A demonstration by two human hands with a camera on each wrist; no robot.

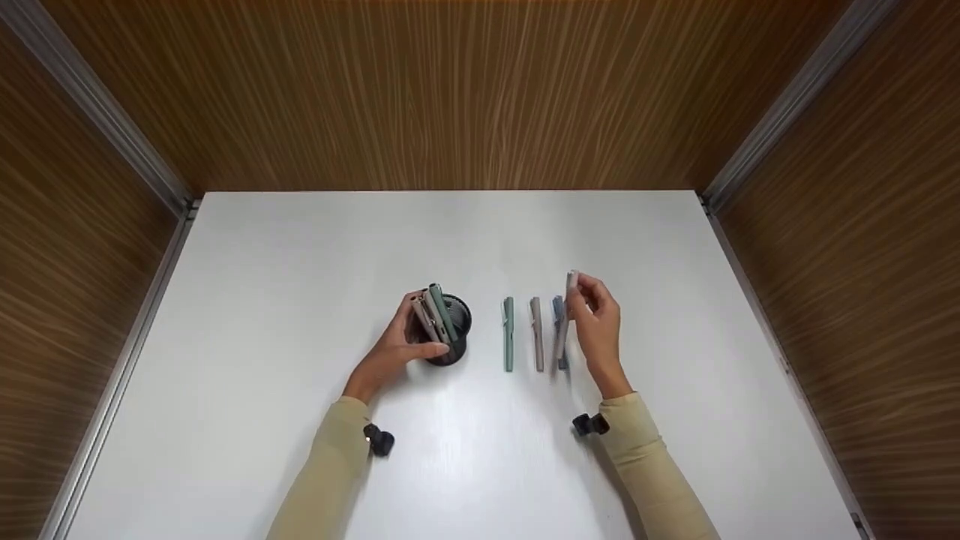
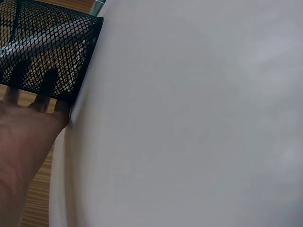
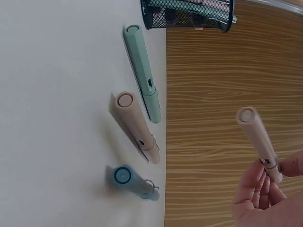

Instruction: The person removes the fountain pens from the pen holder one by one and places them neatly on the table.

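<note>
Right hand [image 1: 600, 330] pinches a beige pen [image 1: 571, 289] between thumb and fingers [image 3: 258, 189], lifted clear of the worktop [image 1: 300, 247] with its capped end raised; the wrist view shows the grip low on the barrel. The lifted pen sits at about 3 o'clock from the black mesh pen cup [image 1: 452, 330], well apart from it. Left hand [image 1: 394, 352] wraps the cup from its 9 o'clock side, fingers curled round the mesh wall, thumb on the near side; the left wrist view confirms fingertips showing through the mesh [image 2: 47, 52]. Cup stands upright on the worktop and already holds several pens [image 1: 435, 315], green and beige among them; exact count cannot be told. Judged progress: partway. Three pens lie flat in a row between cup and right hand: a green pen [image 1: 508, 334], a second beige pen [image 1: 537, 334], a blue pen [image 1: 559, 330], roughly parallel, pointing toward 12 o'clock, near each other but not touching. So some are stowed, one is in hand, three are left on the surface, if the cup is the destination. Surface: plain white matte worktop. Surroundings: wood-grain panels [image 1: 450, 90] on three sides, at 9, 12 and 3 o'clock, joined by metal corner strips [image 1: 112, 135]. Both forearms wear tan sleeves [image 1: 330, 465].
</note>
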